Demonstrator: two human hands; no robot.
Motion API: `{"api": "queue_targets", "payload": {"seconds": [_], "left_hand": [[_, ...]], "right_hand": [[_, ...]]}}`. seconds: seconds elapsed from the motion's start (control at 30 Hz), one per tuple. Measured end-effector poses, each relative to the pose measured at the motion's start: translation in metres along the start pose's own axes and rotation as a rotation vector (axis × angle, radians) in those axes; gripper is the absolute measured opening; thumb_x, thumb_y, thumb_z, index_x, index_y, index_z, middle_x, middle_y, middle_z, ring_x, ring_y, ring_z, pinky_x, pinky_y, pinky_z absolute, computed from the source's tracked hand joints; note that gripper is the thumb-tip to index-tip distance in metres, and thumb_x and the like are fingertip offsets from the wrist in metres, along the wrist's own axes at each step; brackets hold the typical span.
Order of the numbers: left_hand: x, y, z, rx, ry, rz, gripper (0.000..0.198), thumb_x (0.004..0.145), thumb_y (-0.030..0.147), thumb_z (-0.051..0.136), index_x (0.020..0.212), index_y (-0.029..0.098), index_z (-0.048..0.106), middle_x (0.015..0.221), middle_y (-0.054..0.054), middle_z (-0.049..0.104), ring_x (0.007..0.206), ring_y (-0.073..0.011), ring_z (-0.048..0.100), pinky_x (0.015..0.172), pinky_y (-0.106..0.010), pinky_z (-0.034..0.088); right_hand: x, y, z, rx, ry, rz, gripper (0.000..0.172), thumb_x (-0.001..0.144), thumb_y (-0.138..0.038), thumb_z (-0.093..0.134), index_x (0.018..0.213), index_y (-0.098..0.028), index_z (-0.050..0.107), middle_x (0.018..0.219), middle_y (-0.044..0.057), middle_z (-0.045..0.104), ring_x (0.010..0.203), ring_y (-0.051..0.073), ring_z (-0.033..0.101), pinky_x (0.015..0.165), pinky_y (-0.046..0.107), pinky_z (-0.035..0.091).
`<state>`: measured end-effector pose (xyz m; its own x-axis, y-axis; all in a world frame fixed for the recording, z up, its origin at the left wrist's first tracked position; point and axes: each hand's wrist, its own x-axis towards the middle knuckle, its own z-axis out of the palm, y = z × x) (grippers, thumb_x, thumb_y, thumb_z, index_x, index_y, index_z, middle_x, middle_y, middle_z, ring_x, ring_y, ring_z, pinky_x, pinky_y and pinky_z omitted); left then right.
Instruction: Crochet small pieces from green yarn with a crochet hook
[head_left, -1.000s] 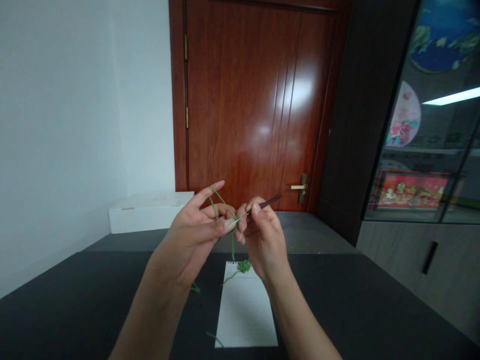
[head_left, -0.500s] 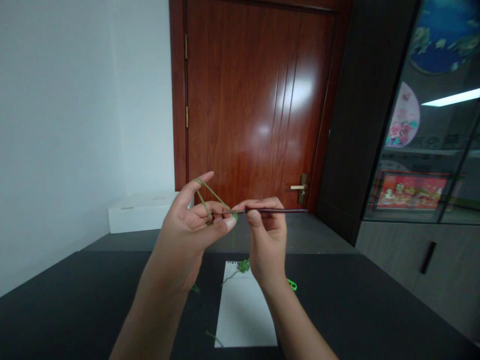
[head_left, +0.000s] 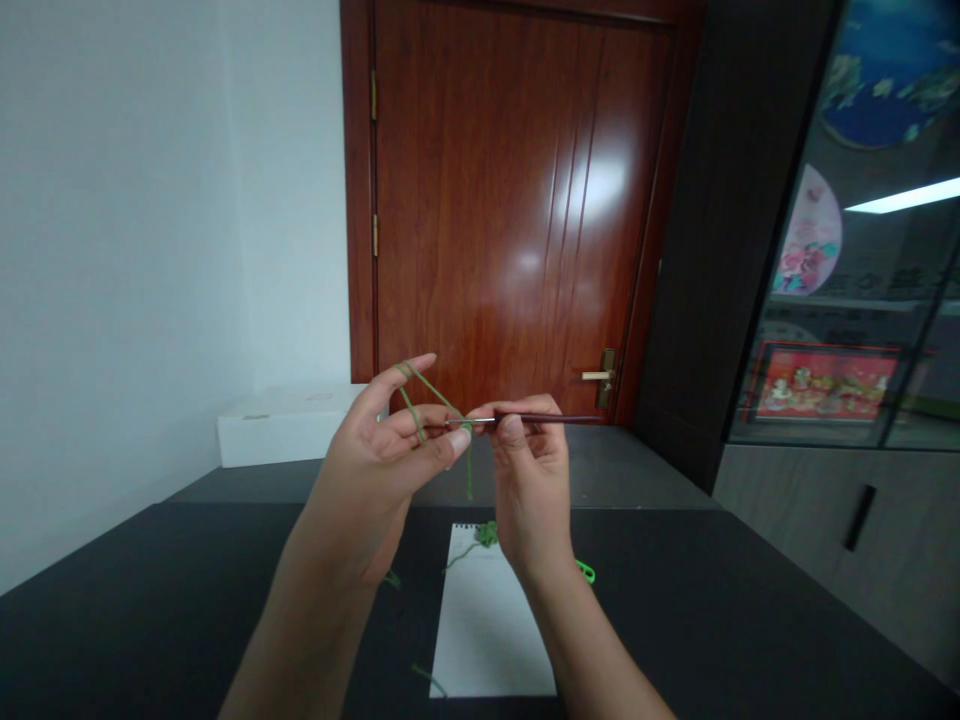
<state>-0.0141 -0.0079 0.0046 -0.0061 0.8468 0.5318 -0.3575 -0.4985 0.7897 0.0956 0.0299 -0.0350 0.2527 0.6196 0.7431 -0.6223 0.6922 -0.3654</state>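
Note:
Between thumb and fingers, my left hand (head_left: 390, 445) pinches a small bit of green yarn work (head_left: 466, 430). Green yarn (head_left: 433, 388) loops round its raised index finger and slants down to the hook. A crochet hook (head_left: 551, 418) with a dark red handle and a thin metal shaft lies level in my right hand (head_left: 534, 470), closed round it. The hook's tip reaches left over the left thumb, at the yarn. Below the pinch hangs a short yarn tail (head_left: 470, 480). The stitches are too small to make out.
Under my hands, a white notepad (head_left: 487, 630) lies on the black table (head_left: 660, 620), with a green crocheted piece (head_left: 487, 534) at its top edge. Yarn scraps (head_left: 429, 680) lie near its left side. A bright green clip (head_left: 586, 572) sits beside my right wrist. A white box (head_left: 281, 425) stands at back left.
My left index finger has shifted slightly right and down with its yarn loop. More of the hook's metal shaft shows, and the hanging yarn tail is clearer.

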Motion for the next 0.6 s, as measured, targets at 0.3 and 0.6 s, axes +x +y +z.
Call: {"api": "queue_targets", "payload": {"seconds": [0.3,0.6], "left_hand": [[0.0006,-0.0010,-0.0010,-0.036,-0.007,0.020,0.081,0.063,0.004,0.086,0.136,0.016,0.054,0.074,0.000,0.071,0.069,-0.0128,0.064,0.069,-0.023,0.050],[0.0008,-0.0009,-0.0004,0.054,0.023,0.066,0.070,0.066,0.008,0.084,0.131,0.017,0.059,0.078,-0.001,0.072,0.076,-0.0164,0.067,0.072,-0.026,0.052]], "right_hand": [[-0.0009,-0.0002,0.0023,0.045,0.001,0.052,0.015,0.087,-0.030,0.074,0.089,-0.023,0.061,0.081,-0.002,0.072,0.075,0.014,0.068,0.076,0.031,0.055],[0.0003,0.0021,0.0012,0.004,0.016,0.054,0.018,0.087,-0.033,0.074,0.088,-0.023,0.060,0.080,-0.001,0.071,0.075,0.014,0.067,0.075,0.031,0.055]]}}
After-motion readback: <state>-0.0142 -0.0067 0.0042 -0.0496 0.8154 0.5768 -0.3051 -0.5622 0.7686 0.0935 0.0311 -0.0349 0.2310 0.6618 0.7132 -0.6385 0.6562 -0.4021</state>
